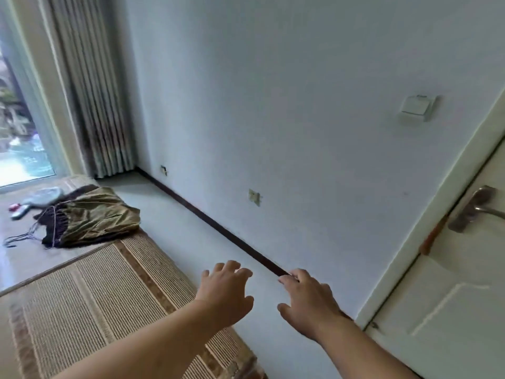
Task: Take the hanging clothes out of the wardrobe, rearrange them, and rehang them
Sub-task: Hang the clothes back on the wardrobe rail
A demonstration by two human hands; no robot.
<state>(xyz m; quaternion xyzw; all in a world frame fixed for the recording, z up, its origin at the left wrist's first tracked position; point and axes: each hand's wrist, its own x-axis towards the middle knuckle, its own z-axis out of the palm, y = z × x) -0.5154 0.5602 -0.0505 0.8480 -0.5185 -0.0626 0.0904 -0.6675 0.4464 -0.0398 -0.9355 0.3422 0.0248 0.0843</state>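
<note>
An olive-green and black garment (93,217) lies crumpled on the straw-mat bed (82,305) at the left, with thin wire hangers (20,239) beside it. My left hand (225,292) hovers over the bed's right edge, fingers spread, holding nothing. To its right, my right hand (306,302) is stretched out above the floor near the dark baseboard, also spread and empty. No wardrobe is in view.
A white wall (273,105) faces me, with a switch (416,108) and low sockets (254,197). A white door (451,296) with a metal handle (476,207) stands at the right. A curtain (93,105) and window fill the far left. A narrow floor strip (191,233) runs between bed and wall.
</note>
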